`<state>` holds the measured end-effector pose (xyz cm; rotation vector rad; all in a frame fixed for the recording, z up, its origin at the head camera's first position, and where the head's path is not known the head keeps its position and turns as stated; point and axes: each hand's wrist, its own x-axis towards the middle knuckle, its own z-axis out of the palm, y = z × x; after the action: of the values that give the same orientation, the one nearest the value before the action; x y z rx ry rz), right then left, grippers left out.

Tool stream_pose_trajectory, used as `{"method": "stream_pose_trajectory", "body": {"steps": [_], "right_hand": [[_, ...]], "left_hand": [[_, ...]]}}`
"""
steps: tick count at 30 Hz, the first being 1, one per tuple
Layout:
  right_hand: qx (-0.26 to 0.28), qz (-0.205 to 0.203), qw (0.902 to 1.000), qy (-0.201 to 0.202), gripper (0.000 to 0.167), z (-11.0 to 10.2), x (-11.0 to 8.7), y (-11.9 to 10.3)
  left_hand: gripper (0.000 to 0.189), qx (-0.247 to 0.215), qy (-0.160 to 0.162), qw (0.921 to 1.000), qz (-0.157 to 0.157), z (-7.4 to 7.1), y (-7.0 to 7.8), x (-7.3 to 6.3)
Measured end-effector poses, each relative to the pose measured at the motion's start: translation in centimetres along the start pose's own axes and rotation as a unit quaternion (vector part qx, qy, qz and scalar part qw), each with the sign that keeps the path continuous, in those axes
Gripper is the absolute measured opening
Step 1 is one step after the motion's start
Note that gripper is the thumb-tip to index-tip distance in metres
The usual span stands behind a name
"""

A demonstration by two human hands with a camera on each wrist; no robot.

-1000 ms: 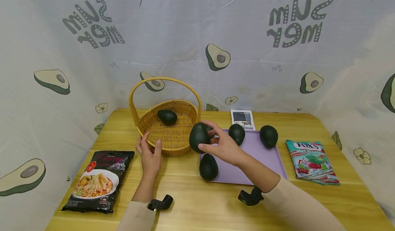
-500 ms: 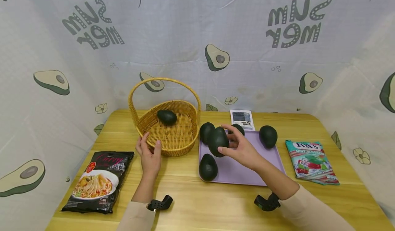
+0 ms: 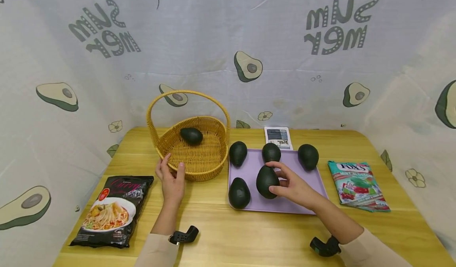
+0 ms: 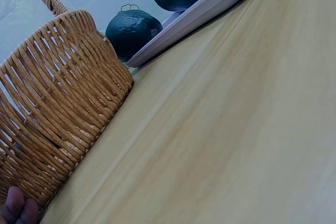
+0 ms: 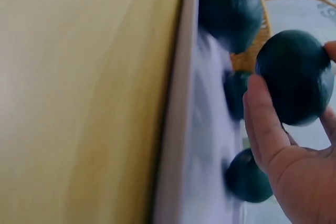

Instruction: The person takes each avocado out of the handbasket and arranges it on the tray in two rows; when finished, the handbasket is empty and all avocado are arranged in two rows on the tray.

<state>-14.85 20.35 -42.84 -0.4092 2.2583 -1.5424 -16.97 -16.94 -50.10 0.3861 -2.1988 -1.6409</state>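
Note:
In the head view my right hand (image 3: 294, 185) grips a dark green avocado (image 3: 267, 182) between thumb and fingers, over the lilac tray (image 3: 303, 203). The right wrist view shows this avocado (image 5: 295, 77) raised off the tray (image 5: 181, 129). Several other avocados lie on the tray, one at its front left corner (image 3: 239, 193) and one at its back left (image 3: 238, 153). My left hand (image 3: 172, 184) rests against the front left of the yellow wicker basket (image 3: 199, 176), its fingers relaxed. One avocado (image 3: 191, 136) lies inside the basket, toward the back left.
A black noodle packet (image 3: 114, 211) lies left of my left arm. Right of the tray is a Fox's candy bag (image 3: 358, 185). Behind the tray lies a white printed packet (image 3: 278, 137). The basket's tall handle (image 3: 189, 92) arches over it, and a printed curtain (image 3: 213, 33) hangs behind.
My right hand has moved right and toward me with the avocado, from beside the basket to above the middle of the tray. The left hand stays at the basket.

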Motion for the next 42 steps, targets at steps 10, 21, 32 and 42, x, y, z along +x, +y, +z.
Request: {"method": "stream_pose_trajectory", "body": {"steps": [10,21,32,42], "right_hand": [[-0.037,0.049,0.998,0.01,0.076,-0.5,-1.2,2.2],[-0.114,0.062,0.9908,0.04,0.073,-0.7,-1.9,2.7],[-0.134,0.051,0.989,0.036,0.069,-0.7,-1.9,2.9],[-0.181,0.04,0.9811,0.056,0.076,-0.3,-2.0,2.6]], "left_hand": [[0.056,-0.005,-0.004,0.9999,-0.009,-0.1,0.0,-0.1],[0.057,-0.002,-0.013,0.9999,-0.01,-0.1,0.1,0.0],[0.057,0.0,-0.014,0.9999,-0.007,-0.2,0.0,0.0],[0.057,-0.002,-0.015,0.9999,-0.007,-0.2,0.1,0.0]]}}
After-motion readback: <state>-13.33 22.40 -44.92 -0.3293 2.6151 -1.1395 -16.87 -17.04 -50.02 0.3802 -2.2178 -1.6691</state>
